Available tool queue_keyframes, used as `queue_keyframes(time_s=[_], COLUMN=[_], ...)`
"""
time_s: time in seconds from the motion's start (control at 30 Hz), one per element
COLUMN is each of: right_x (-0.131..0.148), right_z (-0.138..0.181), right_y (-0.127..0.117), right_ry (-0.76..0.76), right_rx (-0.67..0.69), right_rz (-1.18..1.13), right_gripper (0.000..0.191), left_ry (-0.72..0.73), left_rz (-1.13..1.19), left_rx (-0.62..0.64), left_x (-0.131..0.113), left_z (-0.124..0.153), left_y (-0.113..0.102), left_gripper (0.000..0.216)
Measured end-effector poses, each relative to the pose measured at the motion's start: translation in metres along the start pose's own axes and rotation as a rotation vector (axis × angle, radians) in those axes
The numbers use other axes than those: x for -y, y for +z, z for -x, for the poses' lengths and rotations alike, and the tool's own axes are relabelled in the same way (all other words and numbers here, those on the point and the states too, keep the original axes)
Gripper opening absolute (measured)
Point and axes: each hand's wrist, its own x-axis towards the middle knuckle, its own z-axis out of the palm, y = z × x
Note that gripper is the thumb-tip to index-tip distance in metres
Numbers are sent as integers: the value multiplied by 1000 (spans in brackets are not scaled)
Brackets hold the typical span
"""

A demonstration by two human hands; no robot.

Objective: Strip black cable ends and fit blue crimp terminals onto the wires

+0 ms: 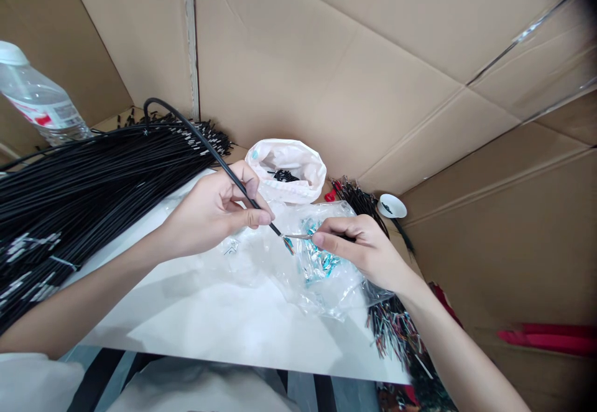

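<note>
The left hand pinches a single black cable between thumb and fingers close to its end, with the cable arching up and back over the hand toward the big heap behind. The right hand pinches a pair of thin metal tweezers, whose tips point left and meet the stripped end of the cable between the two hands. Something small and blue-green sits at that meeting point, too small to make out clearly. Just under the right hand lies a clear plastic bag holding many small blue-green parts, spread on a white tabletop. To the left, a thick bundle of black cables rests across the table's edge, its ends fanned out toward the back. Behind the hands stands a rolled-down white bag with small black pieces inside. Right of it sits a small white dish, beside another pile of cables running down under the right wrist. A clear water bottle stands at far left, and cardboard walls enclose the space.
</note>
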Motion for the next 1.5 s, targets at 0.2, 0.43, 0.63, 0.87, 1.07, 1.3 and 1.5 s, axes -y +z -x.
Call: queue_keyframes(time_s=[0.2, 0.43, 0.63, 0.87, 1.07, 1.3, 1.5], right_x=[-11, -76, -107, -118, -81, -8, -4], right_z=[23, 64, 69, 72, 77, 31, 10], right_y=[15, 115, 199, 218, 171, 78, 68], right_ry=[-5, -385, -311, -192, -343, -230, -61], right_rx=[-215, -428, -546, -470, -453, -595, -315], right_rz=[66, 564, 562, 487, 258, 167, -102], right_gripper=[34, 10, 14, 51, 76, 16, 16], left_ry=[25, 40, 25, -31, -44, -55, -77], left_rz=[-7, 5, 7, 21, -8, -71, -41], left_rx=[-18, -30, 2, 30, 46, 45, 91], left_x=[3, 4, 8, 8, 2, 4, 6], left_z=[-3, -4, -3, -1, 1, 1, 4], left_y=[-6, -9, -7, -2, -1, -1, -2], left_gripper=[34, 35, 36, 36, 36, 36, 37])
